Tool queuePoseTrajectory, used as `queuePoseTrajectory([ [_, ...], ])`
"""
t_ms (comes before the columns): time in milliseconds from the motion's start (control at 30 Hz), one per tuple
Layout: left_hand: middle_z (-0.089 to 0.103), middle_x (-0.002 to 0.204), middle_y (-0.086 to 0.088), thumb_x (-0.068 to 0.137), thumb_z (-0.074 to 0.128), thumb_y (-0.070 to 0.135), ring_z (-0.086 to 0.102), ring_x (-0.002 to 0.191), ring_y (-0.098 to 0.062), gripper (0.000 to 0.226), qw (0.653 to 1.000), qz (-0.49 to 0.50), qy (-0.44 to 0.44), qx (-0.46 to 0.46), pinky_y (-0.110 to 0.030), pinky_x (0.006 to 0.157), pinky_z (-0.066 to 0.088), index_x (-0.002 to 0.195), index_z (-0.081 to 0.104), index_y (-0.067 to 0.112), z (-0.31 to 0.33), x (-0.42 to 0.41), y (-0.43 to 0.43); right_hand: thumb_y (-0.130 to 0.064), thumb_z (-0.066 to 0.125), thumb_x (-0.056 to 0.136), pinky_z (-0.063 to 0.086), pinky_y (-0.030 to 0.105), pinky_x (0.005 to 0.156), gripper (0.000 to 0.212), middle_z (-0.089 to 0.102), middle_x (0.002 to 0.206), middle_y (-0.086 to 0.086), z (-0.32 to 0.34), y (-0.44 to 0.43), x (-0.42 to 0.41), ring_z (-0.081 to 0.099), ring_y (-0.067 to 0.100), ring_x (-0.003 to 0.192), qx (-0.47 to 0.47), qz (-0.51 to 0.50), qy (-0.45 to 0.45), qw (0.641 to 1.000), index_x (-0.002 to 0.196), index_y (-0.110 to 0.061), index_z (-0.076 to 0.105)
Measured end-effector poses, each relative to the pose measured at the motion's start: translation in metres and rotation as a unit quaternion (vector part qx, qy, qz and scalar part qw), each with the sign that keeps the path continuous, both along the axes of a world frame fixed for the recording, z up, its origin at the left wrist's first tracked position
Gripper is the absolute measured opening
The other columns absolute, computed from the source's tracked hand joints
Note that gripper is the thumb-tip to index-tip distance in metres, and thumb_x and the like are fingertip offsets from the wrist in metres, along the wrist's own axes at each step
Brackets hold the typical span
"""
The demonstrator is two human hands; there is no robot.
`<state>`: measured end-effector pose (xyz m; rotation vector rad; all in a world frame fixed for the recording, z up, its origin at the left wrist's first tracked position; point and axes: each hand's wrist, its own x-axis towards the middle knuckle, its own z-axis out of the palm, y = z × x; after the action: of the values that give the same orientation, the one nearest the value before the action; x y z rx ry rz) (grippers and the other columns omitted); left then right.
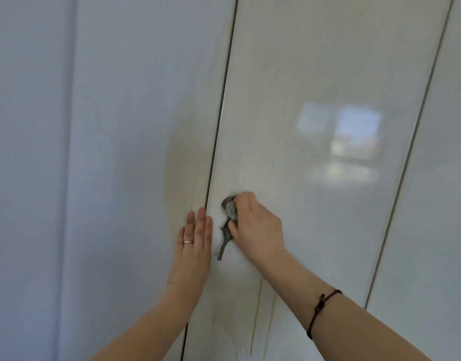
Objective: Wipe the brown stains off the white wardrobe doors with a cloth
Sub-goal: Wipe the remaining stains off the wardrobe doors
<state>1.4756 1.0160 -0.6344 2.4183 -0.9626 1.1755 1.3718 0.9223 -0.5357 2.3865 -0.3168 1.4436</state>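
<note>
Work incomplete: right hand [255,225] grasps crumpled grey cloth [229,208] against the glossy white wardrobe door [328,74] near the seam [219,121], left hand [195,241] lies flat, released, alongside; pale brown smears [182,162] and drips [258,308] remain.

In the lower middle of the frame, the left hand [195,238] lies flat on the white wardrobe doors [328,74], fingers straight, over the dark gap [221,108] between two doors. It wears a ring [188,242]. Just to its right, the right hand [255,225] grips a grey cloth [229,208] and presses it on the door; one end hangs down. A pale brown stain [182,162] spreads left of the gap, and thin brown drips [258,308] run below the hands. A dark cord bracelet [320,308] is on the right wrist.
</note>
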Motion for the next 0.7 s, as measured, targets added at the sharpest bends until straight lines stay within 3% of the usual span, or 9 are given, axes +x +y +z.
queuePoseTrajectory([
  [67,-0.034,0.152,-0.033,0.103,0.023,0.012,-0.018,0.144,-0.053,0.071,0.999,-0.003,0.006,0.031,-0.052,0.123,0.013,0.147,-0.028,-0.009,-0.003,-0.002,0.005,-0.024,0.082,0.071,0.025,0.023,0.045,0.034,0.06,0.092,-0.001,-0.003,-0.001,0.0,0.061,0.021,0.06,-0.063,0.005,0.057,0.996,0.096,-0.015,0.06],
  [133,-0.037,0.151,-0.032,0.096,0.001,0.003,-0.021,0.143,-0.052,0.06,0.999,-0.012,0.011,0.047,-0.053,0.123,0.009,0.147,-0.029,-0.008,-0.001,-0.004,0.008,-0.024,0.073,0.083,0.033,0.029,0.046,0.026,0.06,0.097,0.003,0.04,-0.006,0.002,0.062,0.029,0.064,-0.063,-0.019,0.055,0.996,0.1,-0.015,0.057],
  [200,-0.037,0.151,-0.031,0.086,-0.018,-0.002,-0.022,0.143,-0.052,0.061,0.998,-0.017,0.028,0.055,-0.054,0.123,0.008,0.146,-0.03,-0.008,-0.002,-0.005,0.008,-0.026,0.06,0.093,0.039,0.036,0.053,0.019,0.057,0.099,0.006,0.107,-0.006,0.014,0.059,0.036,0.067,-0.012,-0.027,-0.044,0.999,0.1,-0.017,0.045],
  [267,-0.036,0.152,-0.031,0.084,-0.022,-0.003,-0.021,0.143,-0.052,0.063,0.998,-0.024,0.03,0.047,-0.054,0.122,0.009,0.146,-0.03,-0.008,-0.006,-0.004,0.003,-0.027,0.054,0.094,0.04,0.038,0.057,0.018,0.056,0.095,0.006,0.161,0.002,0.029,0.055,0.036,0.068,0.042,-0.009,-0.157,0.987,0.097,-0.018,0.039],
  [333,-0.037,0.152,-0.03,0.085,-0.02,-0.002,-0.023,0.143,-0.05,0.062,0.998,-0.028,0.045,0.036,-0.053,0.123,0.006,0.145,-0.032,-0.007,-0.011,-0.003,-0.001,-0.026,0.053,0.094,0.037,0.036,0.057,0.016,0.056,0.095,0.005,0.172,0.014,0.052,0.055,0.035,0.069,0.036,0.014,-0.168,0.985,0.1,-0.014,0.044],
  [433,-0.041,0.151,-0.027,0.092,-0.008,0.001,-0.028,0.142,-0.048,0.059,0.997,-0.033,0.058,0.029,-0.052,0.123,0.001,0.143,-0.037,-0.005,-0.019,-0.006,-0.002,-0.023,0.059,0.092,0.038,0.035,0.052,0.02,0.059,0.101,0.006,0.107,0.029,0.071,0.059,0.036,0.067,-0.056,0.003,-0.009,0.998,0.108,-0.012,0.052],
  [567,-0.036,0.152,-0.025,0.101,0.018,0.013,-0.029,0.142,-0.048,0.073,0.991,-0.045,0.097,0.08,-0.052,0.124,0.003,0.134,-0.045,-0.007,-0.045,-0.018,0.01,-0.015,0.083,0.064,0.023,0.024,0.04,0.037,0.06,0.081,0.0,-0.002,0.029,0.048,0.054,0.024,0.047,-0.192,0.042,0.158,0.968,0.092,-0.015,0.058],
  [633,-0.012,0.16,-0.028,0.095,0.018,0.009,-0.006,0.15,-0.045,0.066,0.991,-0.069,0.108,0.037,-0.049,0.122,0.02,0.148,-0.017,-0.011,-0.063,-0.023,0.014,-0.017,0.085,0.063,0.025,0.024,0.038,0.038,0.06,0.079,-0.001,0.003,0.025,0.044,0.054,0.023,0.046,-0.23,0.046,0.189,0.953,0.089,-0.016,0.058],
  [700,0.013,0.162,-0.023,0.086,0.02,0.006,0.021,0.149,-0.039,0.068,0.985,-0.109,0.134,-0.025,-0.043,0.115,0.037,0.154,0.019,-0.003,-0.075,-0.029,0.014,-0.026,0.08,0.075,0.031,0.028,0.041,0.029,0.063,0.085,0.004,0.046,0.02,0.052,0.059,0.03,0.053,-0.217,0.017,0.137,0.966,0.092,-0.014,0.06],
])
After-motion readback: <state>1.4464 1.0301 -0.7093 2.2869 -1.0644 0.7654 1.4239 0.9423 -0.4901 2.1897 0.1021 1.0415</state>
